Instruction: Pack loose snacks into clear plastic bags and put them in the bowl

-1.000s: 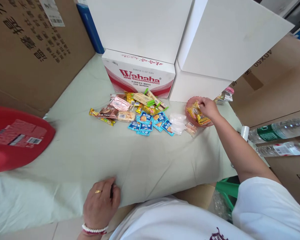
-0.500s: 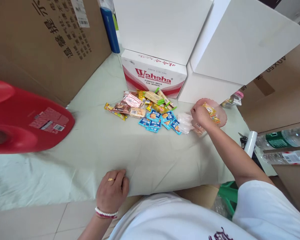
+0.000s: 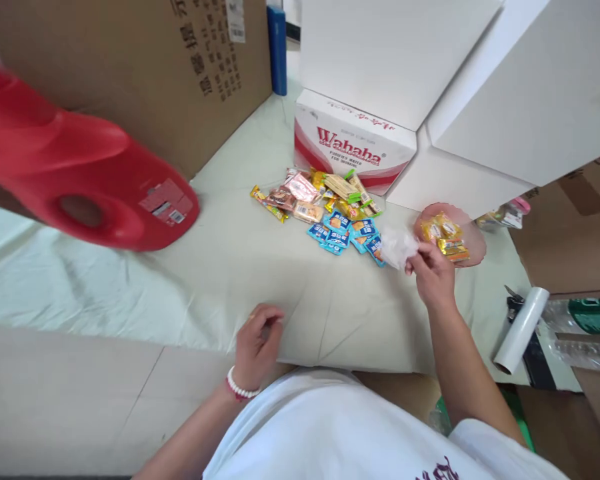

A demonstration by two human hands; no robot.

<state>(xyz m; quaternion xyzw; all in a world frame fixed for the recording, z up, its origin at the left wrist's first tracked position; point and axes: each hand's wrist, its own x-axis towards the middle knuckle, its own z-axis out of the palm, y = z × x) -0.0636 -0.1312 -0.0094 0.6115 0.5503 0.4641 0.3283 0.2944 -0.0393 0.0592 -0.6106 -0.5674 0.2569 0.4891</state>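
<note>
A clear, whitish plastic bag (image 3: 399,247) is pinched at its right end by my right hand (image 3: 434,272), just in front of a pink glass plate (image 3: 475,247). On the plate lie several yellow-wrapped snacks (image 3: 445,230). Blue snack packets (image 3: 337,233) are heaped left of the bag. Behind them sits a pile of mixed snacks: green-ended wafer packets (image 3: 343,188), a pink packet (image 3: 303,188), a pale biscuit packet (image 3: 309,212) and a yellow stick packet (image 3: 269,204). My left hand (image 3: 260,343) is loosely curled and empty near the table's front edge.
A Wahaba-style white and red water carton labelled Wahaha (image 3: 353,147) stands behind the snacks, with white boxes (image 3: 480,173) beside it. A red jug (image 3: 125,193) and a brown carton (image 3: 220,100) occupy the left. At right lie a white roll (image 3: 523,330) and plastic bottles (image 3: 587,313).
My right hand has come off the plate's left side, nearer me, and now grips the plastic bag, which is bunched up. My left hand has loosened slightly. The whole view has shifted.
</note>
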